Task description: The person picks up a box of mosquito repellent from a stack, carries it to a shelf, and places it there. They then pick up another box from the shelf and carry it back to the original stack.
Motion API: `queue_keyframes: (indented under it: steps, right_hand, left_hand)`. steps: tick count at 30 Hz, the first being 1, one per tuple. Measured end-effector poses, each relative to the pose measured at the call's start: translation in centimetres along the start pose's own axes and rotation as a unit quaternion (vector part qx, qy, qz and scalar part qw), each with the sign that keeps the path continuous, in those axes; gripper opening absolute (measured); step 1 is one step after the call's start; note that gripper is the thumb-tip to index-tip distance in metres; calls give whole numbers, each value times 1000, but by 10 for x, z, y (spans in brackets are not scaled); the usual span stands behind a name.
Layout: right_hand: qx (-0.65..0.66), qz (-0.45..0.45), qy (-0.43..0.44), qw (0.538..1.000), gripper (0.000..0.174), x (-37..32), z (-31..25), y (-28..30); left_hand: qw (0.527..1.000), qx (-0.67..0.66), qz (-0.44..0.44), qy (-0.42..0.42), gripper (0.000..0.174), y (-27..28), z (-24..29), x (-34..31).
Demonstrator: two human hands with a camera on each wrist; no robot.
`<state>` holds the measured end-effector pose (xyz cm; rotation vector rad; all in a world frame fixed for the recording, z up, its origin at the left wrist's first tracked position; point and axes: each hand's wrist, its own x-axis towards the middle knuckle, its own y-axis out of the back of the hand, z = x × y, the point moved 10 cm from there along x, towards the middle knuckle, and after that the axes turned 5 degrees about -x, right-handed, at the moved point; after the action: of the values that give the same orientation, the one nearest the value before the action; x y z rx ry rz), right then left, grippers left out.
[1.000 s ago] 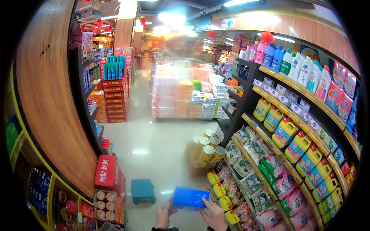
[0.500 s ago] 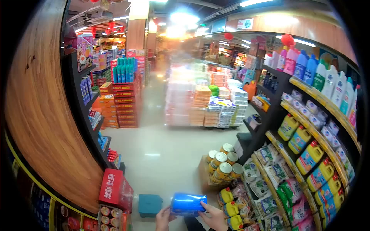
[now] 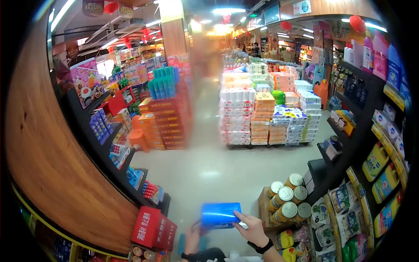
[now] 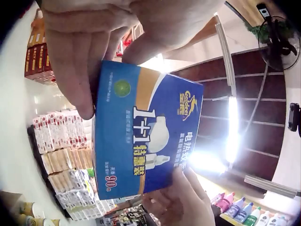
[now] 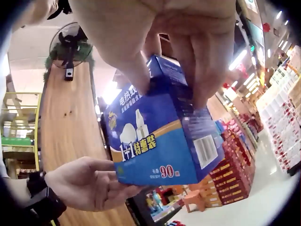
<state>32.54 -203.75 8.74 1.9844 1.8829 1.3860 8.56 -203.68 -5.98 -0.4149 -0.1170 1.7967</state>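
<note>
Head: glossy, rectangular blue box (image 3: 219, 214).

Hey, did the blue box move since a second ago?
Yes: in the head view the blue box has shifted left, away from the yellow cans and nearer the red box.

Above the pale glossy floor (image 3: 209, 163), free room is bounded left by a red rectangular box (image 3: 152, 229), right by yellow cylindrical cans (image 3: 286, 194).
</note>
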Motion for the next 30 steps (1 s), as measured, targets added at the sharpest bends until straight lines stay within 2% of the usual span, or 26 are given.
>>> queue_keyframes:
  steps: [4, 5, 8, 9, 10, 12, 15, 16, 18, 19, 22, 24, 26, 27, 30]
  right_hand:
    - [16, 0, -33, 999, 48, 27, 38, 9]
    - [33, -7, -66, 997, 49, 35, 47, 10]
    - [-19, -12, -98, 995, 48, 49, 103, -3]
    - [-45, 16, -78, 996, 47, 62, 106, 3]
    - [-39, -7, -132, 991, 47, 73, 120, 3]
    - [-28, 26, -153, 987, 41, 92, 138, 8]
    - [-74, 23, -187, 979, 39, 125, 176, -4]
    - [-71, 43, -170, 982, 39, 145, 180, -6]
    - [-68, 78, -136, 985, 37, 189, 178, -6]
    - [-91, 73, -181, 977, 32, 207, 184, -12]
    - [-123, -9, -300, 946, 30, 257, 219, -42]
    - [-130, 29, -220, 966, 32, 315, 225, -59]
    - [-132, 44, -154, 978, 34, 339, 233, -80]
    - [-131, 49, -130, 982, 39, 356, 239, -94]
    - [-80, 23, -145, 986, 44, 389, 255, -119]
  left_hand:
    - [998, -49, -40, 28, 33, -48, 4, 34]
    - [997, -42, -51, 38, 32, -57, 0, 48]
    - [994, -7, -91, 63, 32, -76, -36, 98]
    - [989, -29, -83, 115, 35, -83, -60, 118]
    - [988, -13, -108, 107, 36, -98, -56, 134]
    - [982, 10, -165, 89, 39, -130, -44, 167]
    - [972, 13, -202, 116, 38, -163, -28, 221]
    - [969, 6, -210, 129, 38, -171, -22, 238]
    - [971, 23, -217, 101, 37, -185, -1, 282]
    - [969, 27, -232, 85, 37, -191, 9, 311]
    - [966, 34, -249, 61, 38, -200, 46, 369]
    - [972, 49, -230, 16, 38, -203, 68, 430]
    - [980, 87, -178, -20, 36, -187, 54, 472]
    - [982, 64, -180, -8, 35, -187, 55, 487]
    - [985, 73, -156, 27, 46, -181, 67, 506]
